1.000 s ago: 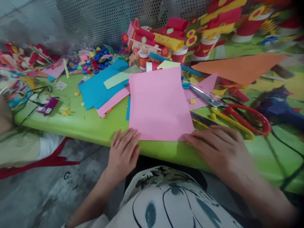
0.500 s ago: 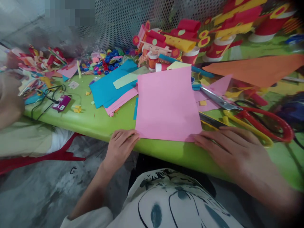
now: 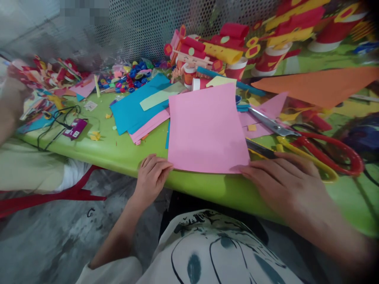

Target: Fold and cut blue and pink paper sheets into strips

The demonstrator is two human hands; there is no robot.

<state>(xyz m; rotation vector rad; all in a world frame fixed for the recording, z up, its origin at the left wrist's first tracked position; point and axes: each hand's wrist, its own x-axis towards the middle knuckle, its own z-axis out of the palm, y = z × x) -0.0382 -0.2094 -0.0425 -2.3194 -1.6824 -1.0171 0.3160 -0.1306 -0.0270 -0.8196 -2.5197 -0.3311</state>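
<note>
A pink sheet of paper [image 3: 207,130] lies near the front edge of the green table, its near edge slightly bowed. My left hand [image 3: 152,175] pinches its near left corner between thumb and fingers. At the near right corner, my right hand [image 3: 281,181] grips the sheet with thumb and fingertips, the other fingers stretched over the table. Just beyond my right hand lie large scissors [image 3: 310,148] with one red and one yellow handle loop. A dark-bladed tool [image 3: 260,149] sits partly hidden between the sheet and my right fingers.
Blue sheets [image 3: 127,112] and a pale green strip [image 3: 158,98] lie left of the pink sheet. Red and yellow paper-and-cup figures [image 3: 271,59] stand behind. An orange sheet [image 3: 319,85] is at right. Another person's arm [image 3: 10,106] and a purple box [image 3: 75,128] are at left.
The near edge of the pink sheet has lifted and bowed a little, with both hands still at its corners. The view has shifted slightly; the other person's arm at left has moved.
</note>
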